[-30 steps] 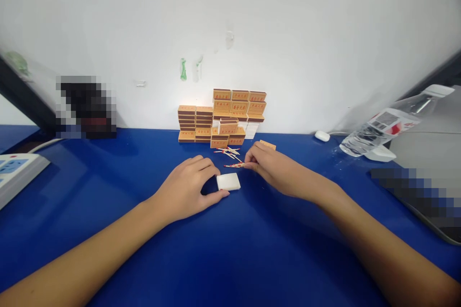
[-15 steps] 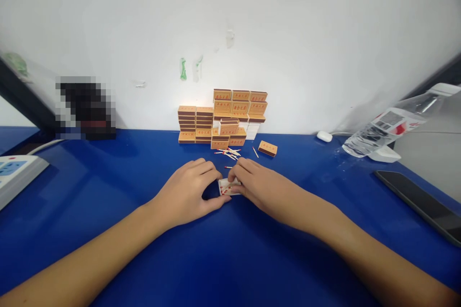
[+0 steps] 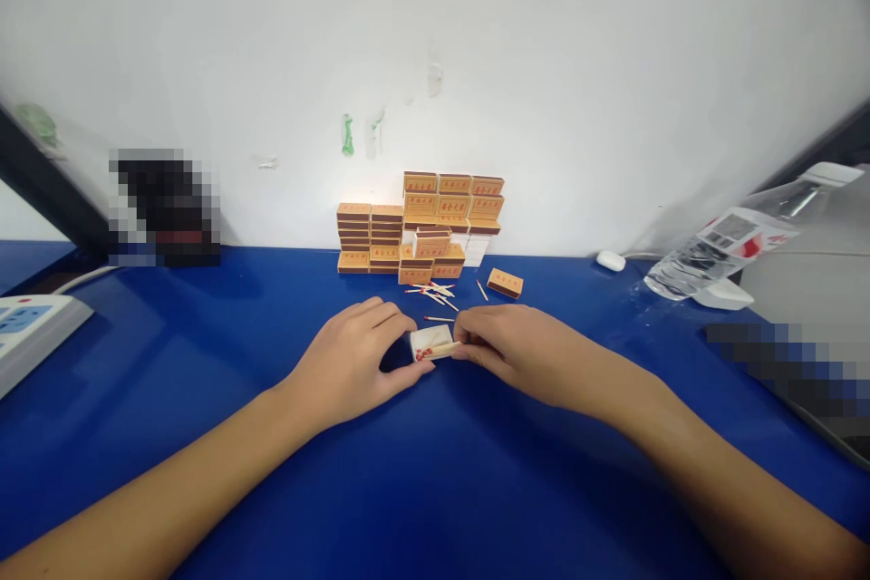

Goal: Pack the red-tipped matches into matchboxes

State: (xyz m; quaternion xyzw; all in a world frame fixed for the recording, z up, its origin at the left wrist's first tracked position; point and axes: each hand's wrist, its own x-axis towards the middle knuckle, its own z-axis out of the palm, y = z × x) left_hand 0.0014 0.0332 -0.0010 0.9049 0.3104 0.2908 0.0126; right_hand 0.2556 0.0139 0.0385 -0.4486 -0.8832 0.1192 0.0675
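A small white matchbox tray (image 3: pixel 425 341) lies in the middle of the blue table, with several red-tipped matches (image 3: pixel 441 350) in it. My left hand (image 3: pixel 357 362) grips the tray's left end between thumb and fingers. At the tray's right end, my right hand (image 3: pixel 513 349) pinches the pale ends of matches, which stick out over the edge. Just beyond the tray lies a single match (image 3: pixel 439 319), and behind it a loose pile of matches (image 3: pixel 435 292). One more match (image 3: pixel 482 290) lies by a closed matchbox (image 3: pixel 505 283) on the right.
Stacked matchboxes (image 3: pixel 453 204) stand against the white wall. At the right are a tilted plastic bottle (image 3: pixel 727 240), a white earbud case (image 3: pixel 610 261) and a pixelated dark object (image 3: pixel 788 372). A power strip (image 3: pixel 37 331) is at the left edge.
My right hand has moved slightly right, uncovering more of the tray. The matches in the tray now lie together, sticking out at its right end. My left hand has stayed nearly still.
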